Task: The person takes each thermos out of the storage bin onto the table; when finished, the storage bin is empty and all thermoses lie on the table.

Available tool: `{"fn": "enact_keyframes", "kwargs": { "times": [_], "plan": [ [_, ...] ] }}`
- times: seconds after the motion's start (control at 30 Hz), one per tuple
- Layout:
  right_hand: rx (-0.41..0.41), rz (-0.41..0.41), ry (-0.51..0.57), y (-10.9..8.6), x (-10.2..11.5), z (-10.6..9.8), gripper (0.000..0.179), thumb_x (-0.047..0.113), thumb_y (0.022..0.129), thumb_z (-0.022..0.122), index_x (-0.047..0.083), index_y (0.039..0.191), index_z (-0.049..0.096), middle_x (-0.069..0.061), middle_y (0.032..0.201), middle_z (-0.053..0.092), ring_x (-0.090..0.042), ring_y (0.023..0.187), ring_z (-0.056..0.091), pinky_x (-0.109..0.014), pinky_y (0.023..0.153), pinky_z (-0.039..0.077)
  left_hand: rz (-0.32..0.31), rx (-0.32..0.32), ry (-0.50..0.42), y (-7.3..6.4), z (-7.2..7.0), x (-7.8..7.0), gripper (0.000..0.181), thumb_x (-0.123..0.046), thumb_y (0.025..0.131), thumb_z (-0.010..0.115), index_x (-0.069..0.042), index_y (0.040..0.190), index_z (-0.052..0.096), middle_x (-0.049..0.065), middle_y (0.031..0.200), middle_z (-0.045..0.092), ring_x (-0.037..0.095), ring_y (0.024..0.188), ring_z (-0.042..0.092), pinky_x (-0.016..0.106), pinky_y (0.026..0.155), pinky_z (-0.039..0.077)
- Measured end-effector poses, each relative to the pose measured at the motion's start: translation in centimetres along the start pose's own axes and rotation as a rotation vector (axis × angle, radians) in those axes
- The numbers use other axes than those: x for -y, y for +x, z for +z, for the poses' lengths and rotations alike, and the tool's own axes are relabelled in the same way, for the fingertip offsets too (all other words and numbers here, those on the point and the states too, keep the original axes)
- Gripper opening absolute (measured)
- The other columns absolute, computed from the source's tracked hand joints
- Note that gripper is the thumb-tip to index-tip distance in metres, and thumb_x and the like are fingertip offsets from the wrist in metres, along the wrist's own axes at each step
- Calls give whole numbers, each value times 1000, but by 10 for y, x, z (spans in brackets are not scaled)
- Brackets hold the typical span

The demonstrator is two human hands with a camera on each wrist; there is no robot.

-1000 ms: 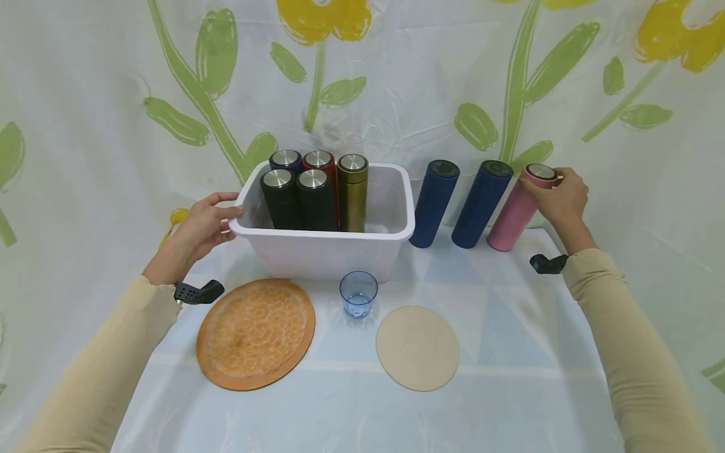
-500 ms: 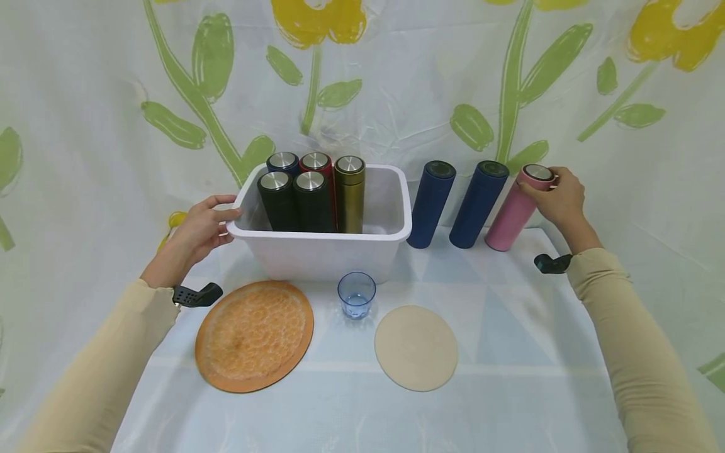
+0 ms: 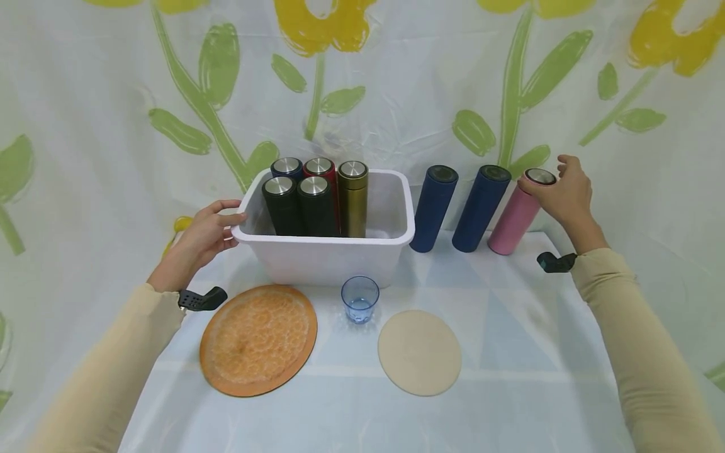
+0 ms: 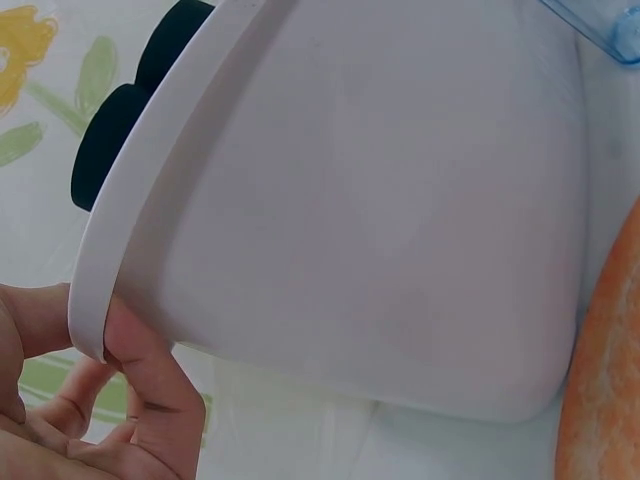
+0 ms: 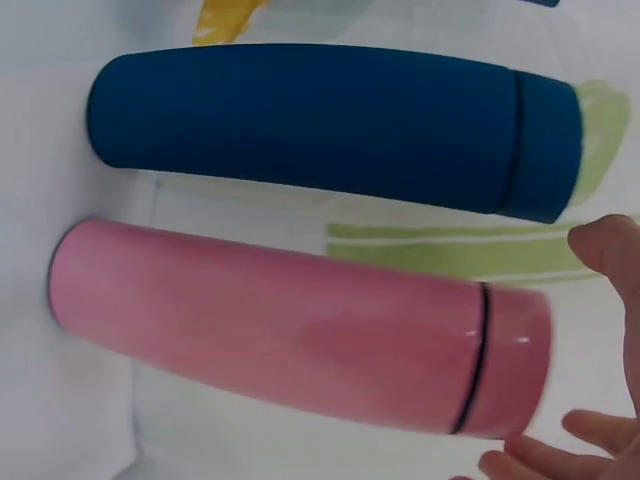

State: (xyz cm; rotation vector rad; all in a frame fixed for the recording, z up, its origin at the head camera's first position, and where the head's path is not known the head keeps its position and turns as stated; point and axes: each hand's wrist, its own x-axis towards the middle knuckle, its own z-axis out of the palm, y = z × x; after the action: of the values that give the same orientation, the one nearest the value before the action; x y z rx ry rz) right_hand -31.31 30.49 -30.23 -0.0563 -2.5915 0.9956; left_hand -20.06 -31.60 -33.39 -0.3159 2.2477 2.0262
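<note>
Your right hand (image 3: 569, 194) is spread wide at the lid (image 3: 542, 176) of the pink bottle (image 3: 514, 219); your left hand (image 3: 205, 234) pinches the white tub (image 3: 325, 263).
You cannot tell whether the right touches: the right wrist view crops it. The tub hides the lower ends of the bottles inside (image 3: 354, 211). The pink bottle stands on the worktop (image 3: 510, 409), long axis vertical, lid up, near a blue bottle (image 3: 481, 209).

One bottle (image 3: 513, 221) is pink, the bin (image 3: 317, 261) white, the backdrop (image 3: 408, 82) yellow-flowered and green-leaved.
</note>
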Motion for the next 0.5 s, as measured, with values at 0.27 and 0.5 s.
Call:
{"fn": "enact_keyframes", "kwargs": {
  "times": [0.27, 0.5],
  "plan": [
    [-35, -26, 47, -5, 25, -13, 89, 44, 88, 68, 2, 154, 26, -24, 154, 35, -35, 143, 32, -56, 111, 30, 17, -19, 3, -1, 0, 1, 54, -26, 100, 62, -16, 147, 38, 3, 131, 44, 15, 87, 56, 20, 74, 52],
    [-46, -69, 59, -12, 44, -18, 87, 42, 89, 68, 5, 155, 27, -19, 157, 33, -29, 145, 30, -51, 114, 29, 12, -22, 13, -2, 0, 1, 53, -27, 100, 62, -17, 147, 38, 2, 130, 44, 15, 90, 56, 20, 74, 51]
  ]
}}
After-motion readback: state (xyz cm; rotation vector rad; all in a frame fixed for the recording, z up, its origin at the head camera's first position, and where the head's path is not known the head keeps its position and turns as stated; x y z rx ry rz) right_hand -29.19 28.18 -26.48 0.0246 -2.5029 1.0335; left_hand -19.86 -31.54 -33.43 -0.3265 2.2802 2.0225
